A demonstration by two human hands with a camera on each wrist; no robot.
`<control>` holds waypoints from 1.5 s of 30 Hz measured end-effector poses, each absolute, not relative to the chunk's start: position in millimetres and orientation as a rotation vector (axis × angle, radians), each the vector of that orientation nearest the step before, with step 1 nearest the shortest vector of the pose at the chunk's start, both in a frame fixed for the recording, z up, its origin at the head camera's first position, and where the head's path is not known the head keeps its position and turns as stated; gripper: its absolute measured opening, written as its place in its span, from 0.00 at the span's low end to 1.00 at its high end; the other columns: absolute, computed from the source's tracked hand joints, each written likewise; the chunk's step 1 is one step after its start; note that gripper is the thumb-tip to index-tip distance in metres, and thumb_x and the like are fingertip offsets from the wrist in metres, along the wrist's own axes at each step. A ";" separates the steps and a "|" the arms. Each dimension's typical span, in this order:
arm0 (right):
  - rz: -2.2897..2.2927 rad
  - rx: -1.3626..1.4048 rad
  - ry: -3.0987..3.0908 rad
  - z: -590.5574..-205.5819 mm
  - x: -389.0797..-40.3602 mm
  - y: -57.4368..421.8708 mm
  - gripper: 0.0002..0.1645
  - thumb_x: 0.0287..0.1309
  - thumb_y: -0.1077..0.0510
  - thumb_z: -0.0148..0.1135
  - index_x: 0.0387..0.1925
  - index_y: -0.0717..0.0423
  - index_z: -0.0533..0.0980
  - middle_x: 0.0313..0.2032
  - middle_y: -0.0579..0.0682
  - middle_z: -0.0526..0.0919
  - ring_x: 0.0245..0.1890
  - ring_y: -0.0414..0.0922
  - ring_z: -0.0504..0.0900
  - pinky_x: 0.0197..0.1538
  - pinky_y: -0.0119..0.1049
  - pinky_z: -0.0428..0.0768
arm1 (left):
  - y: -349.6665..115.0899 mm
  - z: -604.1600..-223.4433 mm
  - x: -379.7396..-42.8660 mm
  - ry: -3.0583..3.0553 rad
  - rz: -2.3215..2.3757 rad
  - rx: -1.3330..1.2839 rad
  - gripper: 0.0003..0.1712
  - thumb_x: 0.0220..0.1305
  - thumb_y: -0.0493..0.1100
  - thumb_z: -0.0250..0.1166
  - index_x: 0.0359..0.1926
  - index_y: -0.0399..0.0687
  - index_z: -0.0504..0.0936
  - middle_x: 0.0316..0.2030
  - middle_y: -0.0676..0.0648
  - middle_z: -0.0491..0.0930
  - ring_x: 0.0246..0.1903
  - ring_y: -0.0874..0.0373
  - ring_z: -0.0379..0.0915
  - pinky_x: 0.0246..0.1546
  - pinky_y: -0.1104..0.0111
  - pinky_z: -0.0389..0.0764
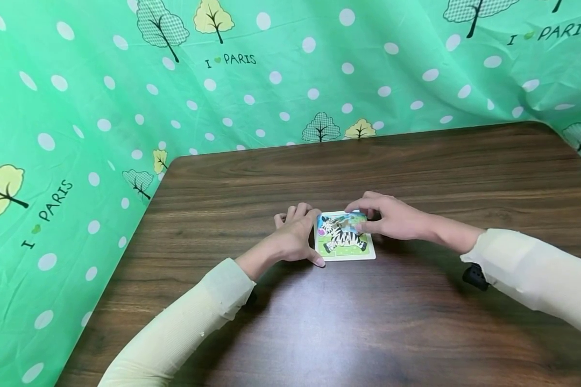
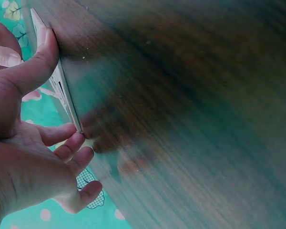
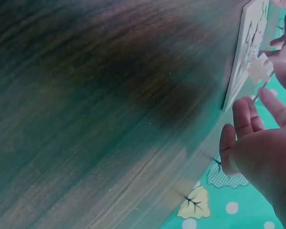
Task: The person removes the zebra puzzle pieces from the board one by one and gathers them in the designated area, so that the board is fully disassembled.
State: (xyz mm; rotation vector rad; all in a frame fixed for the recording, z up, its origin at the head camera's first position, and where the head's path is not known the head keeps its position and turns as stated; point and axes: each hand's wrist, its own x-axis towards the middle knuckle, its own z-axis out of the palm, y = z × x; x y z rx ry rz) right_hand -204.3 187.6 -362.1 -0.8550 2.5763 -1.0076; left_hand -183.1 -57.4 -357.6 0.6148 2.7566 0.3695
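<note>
A small zebra jigsaw puzzle (image 1: 341,241) in a pale-edged tray (image 1: 348,257) lies on the table. Its upper right overlaps a loose puzzle piece (image 1: 359,219), which my right hand (image 1: 392,217) pinches between thumb and fingers. The piece's pale, knobbed underside (image 3: 260,69) shows tilted over the tray in the right wrist view. My left hand (image 1: 292,236) spans the tray's left side and holds it, thumb at the near corner and index finger at the far one. Its other fingers spread out past the tray, as the left wrist view shows.
The dark wood-grain table (image 1: 252,183) extends on every side of the tray. A green dotted curtain (image 1: 281,102) with printed trees hangs behind its far edge and along the left. A dark band (image 1: 475,277) is on the right wrist under the cream sleeve.
</note>
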 end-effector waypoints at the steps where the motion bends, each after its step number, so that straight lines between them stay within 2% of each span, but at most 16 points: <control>1: -1.016 -0.850 2.572 -362.5 -204.4 187.9 0.21 0.56 0.58 0.67 0.53 0.50 0.77 0.34 0.49 0.70 0.30 0.46 0.71 0.33 0.38 0.72 | -57.5 -357.8 -183.1 2.757 0.371 0.614 0.61 0.31 0.58 0.82 0.67 0.51 0.62 0.62 0.49 0.59 0.58 0.51 0.53 0.57 0.50 0.52; 8: -1.088 -0.927 2.621 -364.1 -204.6 187.1 0.20 0.55 0.54 0.69 0.49 0.54 0.78 0.32 0.47 0.73 0.35 0.46 0.70 0.37 0.36 0.69 | -57.1 -358.5 -183.1 2.757 0.369 0.609 0.61 0.31 0.58 0.82 0.67 0.51 0.62 0.62 0.49 0.59 0.58 0.52 0.53 0.57 0.50 0.52; 11: -1.094 -0.944 2.650 -362.4 -204.7 187.9 0.21 0.55 0.53 0.70 0.50 0.55 0.78 0.34 0.47 0.74 0.36 0.46 0.71 0.39 0.38 0.70 | -57.2 -358.5 -183.6 2.756 0.368 0.603 0.61 0.31 0.58 0.82 0.68 0.51 0.62 0.62 0.49 0.59 0.58 0.52 0.53 0.58 0.50 0.52; 15: -0.971 -0.956 2.737 -360.3 -206.4 194.6 0.22 0.55 0.55 0.69 0.52 0.53 0.78 0.35 0.46 0.75 0.37 0.45 0.71 0.43 0.43 0.63 | -57.3 -358.4 -183.8 2.754 0.359 0.598 0.62 0.31 0.59 0.81 0.69 0.51 0.61 0.63 0.49 0.58 0.58 0.52 0.53 0.58 0.50 0.52; 18: -0.849 -0.935 2.797 -360.0 -207.7 205.4 0.23 0.55 0.57 0.69 0.54 0.51 0.78 0.36 0.46 0.74 0.37 0.45 0.70 0.43 0.44 0.57 | -57.0 -358.5 -183.9 2.753 0.351 0.596 0.63 0.31 0.59 0.81 0.69 0.51 0.60 0.64 0.49 0.58 0.59 0.52 0.52 0.58 0.50 0.52; 28: -0.564 -0.803 2.920 -361.7 -209.3 233.1 0.24 0.55 0.56 0.68 0.56 0.53 0.78 0.44 0.52 0.76 0.46 0.51 0.69 0.40 0.45 0.57 | -57.4 -358.2 -183.7 2.753 0.349 0.595 0.62 0.31 0.59 0.81 0.69 0.52 0.61 0.64 0.49 0.58 0.59 0.52 0.53 0.58 0.51 0.52; 34: -0.557 -0.754 2.938 -358.7 -209.0 227.6 0.29 0.54 0.57 0.68 0.59 0.56 0.75 0.45 0.54 0.76 0.45 0.52 0.67 0.39 0.46 0.56 | -57.1 -358.5 -183.8 2.751 0.357 0.600 0.62 0.31 0.59 0.81 0.69 0.52 0.61 0.63 0.49 0.58 0.58 0.52 0.53 0.58 0.51 0.52; 40: -0.845 -0.763 2.916 -356.3 -208.5 210.2 0.23 0.52 0.59 0.71 0.50 0.58 0.79 0.42 0.54 0.79 0.45 0.52 0.70 0.44 0.49 0.56 | -56.8 -358.2 -183.6 2.752 0.355 0.601 0.63 0.31 0.59 0.81 0.69 0.51 0.60 0.63 0.49 0.58 0.59 0.52 0.53 0.58 0.50 0.52; 45: -0.898 -0.858 2.836 -358.1 -204.1 187.7 0.22 0.50 0.58 0.72 0.48 0.57 0.81 0.39 0.51 0.80 0.42 0.50 0.70 0.43 0.46 0.56 | -56.8 -358.1 -183.2 2.764 0.354 0.601 0.63 0.30 0.58 0.82 0.68 0.50 0.61 0.63 0.48 0.59 0.59 0.51 0.53 0.60 0.49 0.51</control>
